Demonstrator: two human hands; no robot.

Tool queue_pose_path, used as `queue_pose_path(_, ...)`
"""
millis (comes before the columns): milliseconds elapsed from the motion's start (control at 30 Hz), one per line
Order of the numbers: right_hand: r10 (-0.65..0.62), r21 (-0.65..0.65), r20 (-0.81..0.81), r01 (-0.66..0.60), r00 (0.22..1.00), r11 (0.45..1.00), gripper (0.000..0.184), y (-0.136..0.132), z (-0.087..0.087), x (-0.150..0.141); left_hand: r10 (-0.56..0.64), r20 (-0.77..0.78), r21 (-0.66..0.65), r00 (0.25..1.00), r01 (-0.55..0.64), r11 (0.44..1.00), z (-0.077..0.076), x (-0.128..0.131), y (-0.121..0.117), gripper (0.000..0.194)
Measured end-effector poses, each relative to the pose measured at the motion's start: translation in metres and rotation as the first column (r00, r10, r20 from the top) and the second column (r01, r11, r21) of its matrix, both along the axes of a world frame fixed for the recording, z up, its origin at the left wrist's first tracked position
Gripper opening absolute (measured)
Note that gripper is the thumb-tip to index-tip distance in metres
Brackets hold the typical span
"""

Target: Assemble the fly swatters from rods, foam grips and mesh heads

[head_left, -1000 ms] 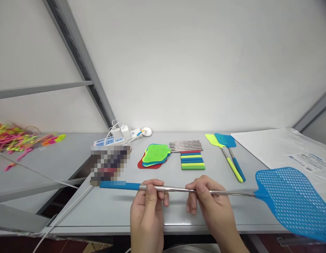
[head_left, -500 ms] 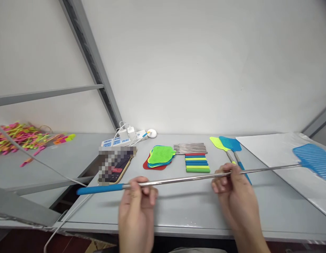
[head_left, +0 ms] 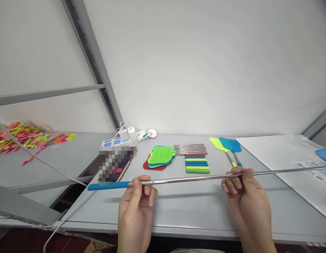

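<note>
We pinch the steel rod (head_left: 189, 178) in both hands above the tabletop (head_left: 184, 211), its long axis roughly along the front edge, our left hand (head_left: 135, 214) just beside the blue handle (head_left: 108, 186), our right hand (head_left: 251, 207) nearer the blue head (head_left: 325, 155).

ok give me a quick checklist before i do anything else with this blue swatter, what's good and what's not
1. Left hand on the metal rod, just past the blue handle: ok.
2. Right hand gripping the rod farther toward the mesh head: ok.
3. Rod held up off the table: ok, its shadow falls apart from it.
4. Mesh head fully in view: not ok, the right edge of the picture cuts it off.
5. Blue handle clear of the phone: cannot tell, they meet in this view and the gap is unclear.
6. Rod sections fully drawn out: cannot tell.
</note>
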State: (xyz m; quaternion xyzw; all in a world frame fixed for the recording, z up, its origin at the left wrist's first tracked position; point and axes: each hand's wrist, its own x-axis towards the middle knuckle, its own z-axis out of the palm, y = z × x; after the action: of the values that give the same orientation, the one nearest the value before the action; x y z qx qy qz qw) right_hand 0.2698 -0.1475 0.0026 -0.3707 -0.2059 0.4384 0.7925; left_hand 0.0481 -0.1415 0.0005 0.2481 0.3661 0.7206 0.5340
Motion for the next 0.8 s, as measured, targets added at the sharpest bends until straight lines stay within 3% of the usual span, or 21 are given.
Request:
queue_pose_path(200, -0.137, 0.075, -0.055, 0.141, 0.989, 0.987, 0.022, 0.004, 0.007, 0.014, -0.037, 0.012, 0.016, 0.999, 0.037, 0.999, 0.002, -0.021, 0.0, 0.035)
queue_pose_path(300, -0.148, 0.083, -0.067, 0.153, 0.987, 0.985, 0.023, 0.005, 0.01, 0.025, 0.025, -0.033, 0.033, 0.999, -0.023, 0.999, 0.008, -0.039, 0.005, 0.038)
queue_pose_path(400, -0.116, 0.095, -0.071, 0.122, 0.991, 0.988, 0.022, 0.003, 0.009, 0.02, 0.119, 0.011, 0.028, 0.993, -0.119, 0.993, 0.011, -0.037, 0.008, 0.034)
queue_pose_path(500, -0.013, 0.123, -0.049, 0.019, 0.999, 0.992, 0.023, 0.0, 0.0, -0.009, 0.196, 0.091, 0.002, 0.976, -0.197, 0.98, 0.008, -0.008, 0.007, 0.036)
queue_pose_path(633, 0.252, 0.116, 0.074, -0.259, 0.965, 0.959, 0.027, -0.005, -0.025, -0.053, -0.029, 0.113, -0.061, 0.993, 0.036, 0.997, 0.001, 0.04, 0.0, 0.042)
queue_pose_path(700, 0.321, 0.036, 0.145, -0.329, 0.936, 0.944, 0.024, -0.006, -0.033, -0.058, -0.061, 0.09, -0.053, 0.994, 0.066, 0.996, 0.001, 0.048, -0.002, 0.043)
queue_pose_path(800, 0.344, -0.024, 0.163, -0.345, 0.925, 0.938, 0.032, -0.005, -0.033, -0.045, -0.003, 0.064, -0.072, 0.998, 0.008, 0.997, 0.004, 0.035, 0.001, 0.039)
